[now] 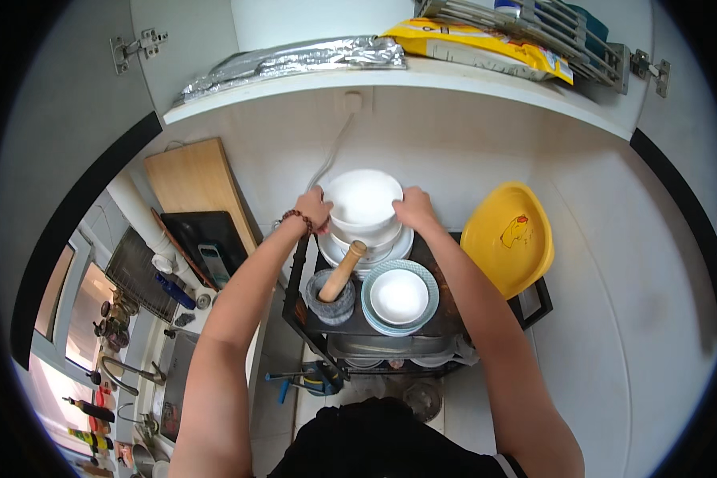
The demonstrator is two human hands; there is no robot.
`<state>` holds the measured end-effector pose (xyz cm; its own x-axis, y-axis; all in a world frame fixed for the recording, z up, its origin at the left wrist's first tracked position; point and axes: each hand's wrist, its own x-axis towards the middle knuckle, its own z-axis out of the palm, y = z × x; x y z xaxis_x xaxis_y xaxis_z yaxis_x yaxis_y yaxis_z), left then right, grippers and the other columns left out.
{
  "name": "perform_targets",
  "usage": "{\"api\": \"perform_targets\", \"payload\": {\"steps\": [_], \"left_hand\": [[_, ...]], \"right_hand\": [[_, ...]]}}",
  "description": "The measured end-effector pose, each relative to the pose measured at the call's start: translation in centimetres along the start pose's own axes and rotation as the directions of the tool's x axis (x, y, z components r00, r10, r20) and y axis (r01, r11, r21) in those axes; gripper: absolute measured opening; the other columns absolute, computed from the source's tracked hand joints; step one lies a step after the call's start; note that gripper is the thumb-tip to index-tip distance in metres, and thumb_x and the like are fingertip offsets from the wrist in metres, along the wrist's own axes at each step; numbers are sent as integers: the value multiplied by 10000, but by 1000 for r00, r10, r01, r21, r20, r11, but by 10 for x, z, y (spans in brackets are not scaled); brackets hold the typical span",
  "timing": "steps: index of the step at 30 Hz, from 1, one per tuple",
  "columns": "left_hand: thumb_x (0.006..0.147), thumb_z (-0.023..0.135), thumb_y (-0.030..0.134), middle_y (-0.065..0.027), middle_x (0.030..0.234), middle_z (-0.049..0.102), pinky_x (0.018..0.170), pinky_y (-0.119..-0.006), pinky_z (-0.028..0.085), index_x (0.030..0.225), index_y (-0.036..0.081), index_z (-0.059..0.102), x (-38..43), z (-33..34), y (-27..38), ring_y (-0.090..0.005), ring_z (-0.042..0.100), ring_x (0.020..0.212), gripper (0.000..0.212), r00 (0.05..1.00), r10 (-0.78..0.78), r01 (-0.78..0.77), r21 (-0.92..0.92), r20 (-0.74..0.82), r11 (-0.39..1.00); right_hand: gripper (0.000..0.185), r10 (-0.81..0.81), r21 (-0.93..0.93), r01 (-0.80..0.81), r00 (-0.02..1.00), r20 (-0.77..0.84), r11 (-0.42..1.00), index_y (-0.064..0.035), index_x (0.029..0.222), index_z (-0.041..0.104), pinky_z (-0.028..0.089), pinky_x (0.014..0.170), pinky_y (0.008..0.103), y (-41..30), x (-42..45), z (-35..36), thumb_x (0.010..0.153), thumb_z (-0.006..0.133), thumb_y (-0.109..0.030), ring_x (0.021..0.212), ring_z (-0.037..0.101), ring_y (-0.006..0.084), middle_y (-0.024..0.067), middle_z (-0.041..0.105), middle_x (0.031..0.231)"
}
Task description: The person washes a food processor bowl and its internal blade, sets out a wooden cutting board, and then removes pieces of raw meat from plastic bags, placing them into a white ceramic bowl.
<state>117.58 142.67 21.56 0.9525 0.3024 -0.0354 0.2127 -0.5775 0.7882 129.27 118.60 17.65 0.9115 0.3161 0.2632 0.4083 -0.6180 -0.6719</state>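
A large white bowl [363,196] is held by its rim, my left hand [314,210] on one side and my right hand [414,207] on the other. Beneath it are more white bowls [373,244] and a stack of white plates [407,246]; whether the held bowl touches them I cannot tell. In front stand a stone mortar [331,310] with a wooden pestle [343,272] leaning in it and a small white bowl [399,297] nested in teal-rimmed dishes [433,285]. All of these rest on a black rack [448,322]. A beaded bracelet circles my left wrist.
Overhead, an open cabinet's shelf [310,80] holds a foil package [328,55] and a yellow bag [472,48]. A yellow basin [508,245] leans at the right. Left are a wooden cutting board [194,173], a black board [206,239] and a sink [179,382].
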Motion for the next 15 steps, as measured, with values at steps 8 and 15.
{"api": "perform_targets", "payload": {"steps": [8,15], "left_hand": [[952,580,146,-107,693,619,422,-326,549,1159,-19,469,-49,-49,40,-202,659,498,287,949,195,-265,-291,-246,919],[987,538,122,-115,793,604,495,-314,583,1236,-9,410,-138,-95,43,-191,663,548,309,939,161,-290,-448,-304,846]], "right_hand": [[268,-51,467,47,999,-4,883,91,1014,666,519,524,329,-71,-29,-52,835,597,-96,566,674,194,151,688,662],[355,-215,660,97,971,101,745,100,1170,558,484,474,320,-132,-61,-48,848,583,-48,530,641,180,151,687,700]]}}
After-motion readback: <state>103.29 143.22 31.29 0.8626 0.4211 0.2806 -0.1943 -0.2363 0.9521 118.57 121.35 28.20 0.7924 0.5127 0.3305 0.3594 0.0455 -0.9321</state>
